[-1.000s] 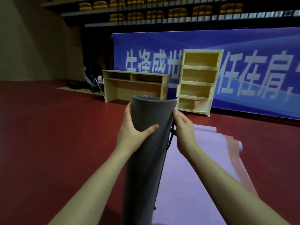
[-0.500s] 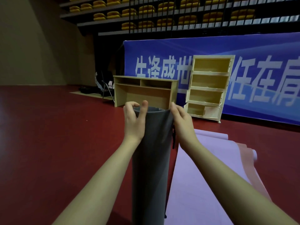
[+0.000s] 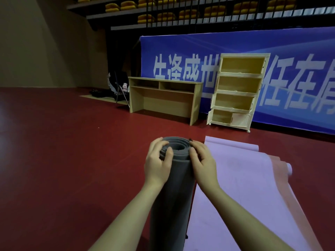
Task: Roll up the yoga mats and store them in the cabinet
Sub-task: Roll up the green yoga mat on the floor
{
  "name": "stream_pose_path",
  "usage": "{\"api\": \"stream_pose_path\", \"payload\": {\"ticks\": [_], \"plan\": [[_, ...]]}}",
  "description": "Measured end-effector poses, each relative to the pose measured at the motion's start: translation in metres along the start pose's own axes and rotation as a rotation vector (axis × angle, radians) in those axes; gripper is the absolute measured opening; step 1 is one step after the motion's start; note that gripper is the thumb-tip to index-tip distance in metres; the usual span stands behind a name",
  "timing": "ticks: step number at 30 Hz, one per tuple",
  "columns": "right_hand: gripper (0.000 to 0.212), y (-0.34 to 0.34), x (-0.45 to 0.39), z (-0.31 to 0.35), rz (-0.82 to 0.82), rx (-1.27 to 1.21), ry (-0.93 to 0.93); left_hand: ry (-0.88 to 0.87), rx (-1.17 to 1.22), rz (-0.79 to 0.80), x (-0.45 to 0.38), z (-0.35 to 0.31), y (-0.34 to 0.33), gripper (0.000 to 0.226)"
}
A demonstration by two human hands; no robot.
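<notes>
Cabinet (image 3: 235, 91) beyond unrolled purple mat (image 3: 241, 187)

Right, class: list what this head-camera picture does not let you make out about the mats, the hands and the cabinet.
- Grey rolled mat: its lower end is cut off by the bottom edge.
- Left hand and right hand: the fingers behind the roll are hidden by it.
- Pink mat: mostly covered by the purple mat.
- Cabinet: what lies behind its small lower door is hidden.
- Chair: the items on it are too small and dark.
</notes>
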State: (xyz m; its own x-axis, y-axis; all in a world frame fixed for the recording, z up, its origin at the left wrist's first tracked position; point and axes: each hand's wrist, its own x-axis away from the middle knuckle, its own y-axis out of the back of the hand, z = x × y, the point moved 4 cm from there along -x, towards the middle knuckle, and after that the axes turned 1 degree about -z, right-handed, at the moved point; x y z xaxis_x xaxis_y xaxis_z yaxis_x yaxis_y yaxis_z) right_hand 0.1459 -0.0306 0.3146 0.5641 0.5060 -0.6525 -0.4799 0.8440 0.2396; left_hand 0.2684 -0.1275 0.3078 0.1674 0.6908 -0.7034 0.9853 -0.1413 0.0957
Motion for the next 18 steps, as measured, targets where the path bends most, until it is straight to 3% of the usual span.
{"api": "stream_pose_path", "payload": {"ticks": [6, 12, 15, 18], "plan": [[0.050, 0.002, 0.008, -0.012, -0.065, 0.007, -0.003, -0.015, -0.066, -0.031, 0.008, 0.006, -0.014, 0.045], [0.056, 0.008, -0.003, -0.011, 0.002, 0.158, 0.064, -0.517, -0.363, 0.033, 0.016, -0.009, -0.014, 0.041], [0.046, 0.014, -0.012, -0.006, 0.063, 0.284, 0.124, -0.494, -0.458, 0.057, 0.012, -0.005, -0.011, 0.038], [0.026, 0.027, -0.020, 0.003, 0.094, 0.200, 0.100, -0.412, -0.512, 0.037, 0.009, -0.005, -0.008, 0.037]]}}
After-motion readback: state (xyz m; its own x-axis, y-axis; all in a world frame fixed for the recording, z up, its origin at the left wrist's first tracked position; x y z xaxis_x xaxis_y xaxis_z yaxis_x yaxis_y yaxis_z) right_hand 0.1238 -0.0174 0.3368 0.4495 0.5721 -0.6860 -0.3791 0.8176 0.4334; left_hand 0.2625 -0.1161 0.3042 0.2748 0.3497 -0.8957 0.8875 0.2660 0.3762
